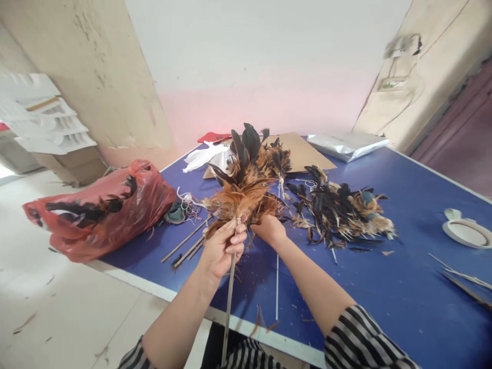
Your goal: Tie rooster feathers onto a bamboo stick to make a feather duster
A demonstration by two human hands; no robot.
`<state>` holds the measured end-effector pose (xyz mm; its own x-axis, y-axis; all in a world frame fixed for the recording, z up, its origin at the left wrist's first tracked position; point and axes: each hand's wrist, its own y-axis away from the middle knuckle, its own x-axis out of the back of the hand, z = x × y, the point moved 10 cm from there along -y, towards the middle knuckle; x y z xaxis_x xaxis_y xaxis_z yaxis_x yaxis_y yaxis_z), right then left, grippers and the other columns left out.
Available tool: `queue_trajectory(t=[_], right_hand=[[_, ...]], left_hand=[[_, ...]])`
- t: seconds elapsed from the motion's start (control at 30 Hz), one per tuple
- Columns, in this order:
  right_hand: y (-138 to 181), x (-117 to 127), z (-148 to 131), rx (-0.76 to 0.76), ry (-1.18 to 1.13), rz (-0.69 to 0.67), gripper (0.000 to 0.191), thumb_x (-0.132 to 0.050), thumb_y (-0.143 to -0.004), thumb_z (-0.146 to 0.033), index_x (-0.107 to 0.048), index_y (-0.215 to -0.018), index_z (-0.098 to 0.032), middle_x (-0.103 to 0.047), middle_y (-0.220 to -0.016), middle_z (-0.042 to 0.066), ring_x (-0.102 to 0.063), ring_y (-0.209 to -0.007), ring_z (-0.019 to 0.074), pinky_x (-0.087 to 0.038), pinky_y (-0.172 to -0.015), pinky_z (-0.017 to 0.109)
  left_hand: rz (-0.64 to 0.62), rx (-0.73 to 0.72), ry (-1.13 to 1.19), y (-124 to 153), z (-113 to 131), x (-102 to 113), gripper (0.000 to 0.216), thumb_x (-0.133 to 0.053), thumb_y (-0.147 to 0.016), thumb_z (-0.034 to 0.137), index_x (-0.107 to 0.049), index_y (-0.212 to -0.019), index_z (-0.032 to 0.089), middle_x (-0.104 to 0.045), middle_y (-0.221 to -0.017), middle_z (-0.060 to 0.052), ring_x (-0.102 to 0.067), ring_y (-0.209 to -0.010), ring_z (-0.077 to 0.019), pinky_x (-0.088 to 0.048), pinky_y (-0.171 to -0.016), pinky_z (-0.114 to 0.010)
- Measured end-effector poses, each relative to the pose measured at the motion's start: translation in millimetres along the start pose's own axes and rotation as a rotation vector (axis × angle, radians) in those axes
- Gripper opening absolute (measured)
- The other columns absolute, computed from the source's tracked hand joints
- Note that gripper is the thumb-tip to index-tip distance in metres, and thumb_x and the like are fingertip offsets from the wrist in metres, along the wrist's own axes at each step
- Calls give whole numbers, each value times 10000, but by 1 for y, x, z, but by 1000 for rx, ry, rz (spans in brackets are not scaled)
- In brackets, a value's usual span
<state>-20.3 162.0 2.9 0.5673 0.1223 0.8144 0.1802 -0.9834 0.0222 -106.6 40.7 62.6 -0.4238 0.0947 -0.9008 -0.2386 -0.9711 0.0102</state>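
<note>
My left hand (222, 248) is closed around a thin stick (229, 302) that carries a bunch of brown and black feathers (246, 179) at its top. The stick runs down toward my lap. My right hand (270, 229) sits just right of the bunch, fingers tucked into the feathers at its base, so what it grips is hidden. A pile of loose black and tan feathers (340, 210) lies on the blue table (384, 287) right of my hands.
A red plastic bag (100, 212) with feathers hangs over the table's left edge. Several bare sticks (186, 246) lie near it. A tape roll (467, 231) sits at the right, cardboard (303, 154) and a silver bag (346, 145) at the back.
</note>
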Motion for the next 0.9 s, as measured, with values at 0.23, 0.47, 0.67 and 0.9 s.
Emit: queue_trajectory(t=[0.23, 0.47, 0.67, 0.9], right_hand=[[4, 1, 14, 11, -216, -95, 129, -612, -632, -262, -645, -618, -138, -655, -659, 100, -620, -684, 207, -422, -576, 257], [43, 27, 51, -142, -1167, -243, 241, -708, -642, -324, -545, -741, -177, -571, -593, -27, -519, -485, 79, -407, -456, 197], [77, 38, 21, -81, -1489, -266, 271, -773, -591, -291, -571, -719, -164, -593, -640, -23, -523, -553, 76, -397, -503, 198], [80, 40, 13, 28, -1367, -137, 262, -769, -575, -324, -587, -636, -145, -535, -590, -35, -431, -536, 69, -333, -537, 226]], left_hand=[[12, -38, -44, 0, -1, -3, 176, -452, -836, 64, -544, -986, 58, -433, -732, -5, -380, -493, 10, -278, -342, -50], [105, -20, -78, -17, -16, 14, 149, -536, -758, 36, -552, -895, 91, -490, -733, -18, -391, -487, 8, -258, -340, -41], [159, -20, -244, -27, -32, 18, 136, -651, -688, 100, -546, -775, 109, -522, -704, -13, -385, -472, 3, -232, -335, -59], [291, -95, -391, -26, -41, 23, 230, -720, -641, 180, -567, -802, 123, -492, -625, 30, -413, -444, -11, -228, -331, -93]])
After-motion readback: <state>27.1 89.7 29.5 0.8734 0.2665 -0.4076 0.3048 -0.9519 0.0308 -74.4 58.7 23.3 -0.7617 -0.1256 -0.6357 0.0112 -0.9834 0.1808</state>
